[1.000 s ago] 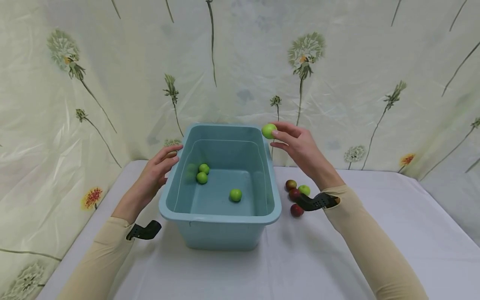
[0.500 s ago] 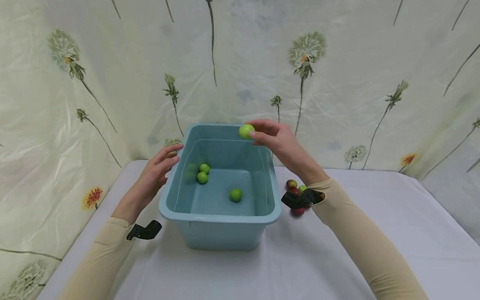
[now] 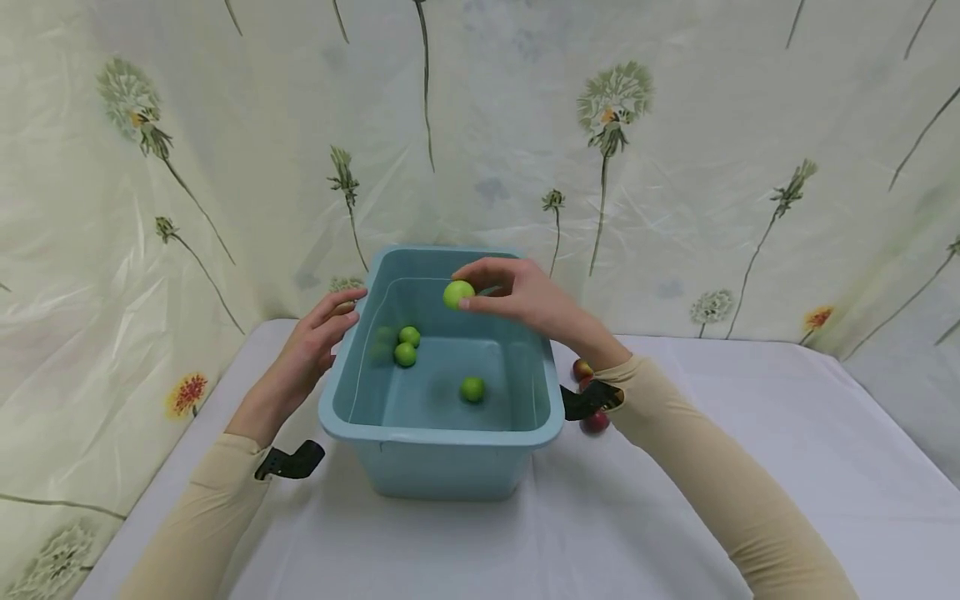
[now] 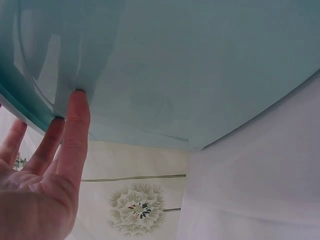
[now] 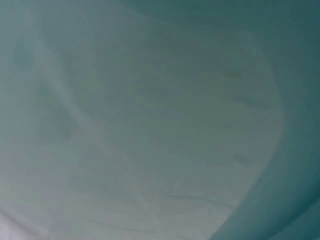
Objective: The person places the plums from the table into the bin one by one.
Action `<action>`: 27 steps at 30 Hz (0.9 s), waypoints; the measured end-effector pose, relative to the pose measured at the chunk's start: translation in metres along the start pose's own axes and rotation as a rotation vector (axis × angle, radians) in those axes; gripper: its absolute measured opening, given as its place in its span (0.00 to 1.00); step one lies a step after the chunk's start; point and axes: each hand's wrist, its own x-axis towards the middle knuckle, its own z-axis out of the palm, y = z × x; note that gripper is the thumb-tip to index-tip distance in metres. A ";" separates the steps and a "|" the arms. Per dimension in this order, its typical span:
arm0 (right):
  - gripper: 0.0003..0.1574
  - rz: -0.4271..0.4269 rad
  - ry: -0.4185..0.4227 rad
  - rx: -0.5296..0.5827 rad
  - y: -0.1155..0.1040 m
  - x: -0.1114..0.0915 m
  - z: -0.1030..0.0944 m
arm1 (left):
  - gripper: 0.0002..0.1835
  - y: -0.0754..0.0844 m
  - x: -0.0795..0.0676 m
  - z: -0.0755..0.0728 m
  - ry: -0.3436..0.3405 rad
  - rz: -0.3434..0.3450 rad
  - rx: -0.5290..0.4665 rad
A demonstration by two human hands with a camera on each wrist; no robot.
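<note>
My right hand (image 3: 521,293) pinches a green apple (image 3: 458,294) between thumb and fingers, above the inside of a blue plastic tub (image 3: 442,437). Inside the tub, two more green apples (image 3: 406,354) lie together at the left. A single green apple (image 3: 472,389) rests nearer the front right. My left hand (image 3: 306,342) is at the tub's left side. In the left wrist view its fairly straight fingers (image 4: 76,135) touch the tub's outer wall (image 4: 165,75). Only blurred blue tub wall (image 5: 165,115) fills the right wrist view, with the hand out of sight.
Right of the tub, red apples (image 3: 595,422) lie on the white-covered table (image 3: 720,433), partly hidden by my right wrist and its black strap (image 3: 588,400). A flower-printed sheet (image 3: 487,125) hangs behind the table.
My right hand has carried the green apple leftward from the tub's right rim to over its interior, dipping slightly lately. The left hand and tub stay in place.
</note>
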 end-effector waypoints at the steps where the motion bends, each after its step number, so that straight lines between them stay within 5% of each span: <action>1: 0.22 -0.010 -0.017 -0.021 0.000 0.001 0.002 | 0.29 0.000 0.000 0.000 0.000 0.000 0.001; 7: 0.23 -0.030 -0.081 -0.111 0.001 0.003 0.010 | 0.29 -0.001 -0.001 0.001 0.002 0.001 0.006; 27: 0.23 0.012 -0.074 -0.185 0.003 0.003 0.013 | 0.29 0.000 0.000 0.001 0.005 0.004 0.012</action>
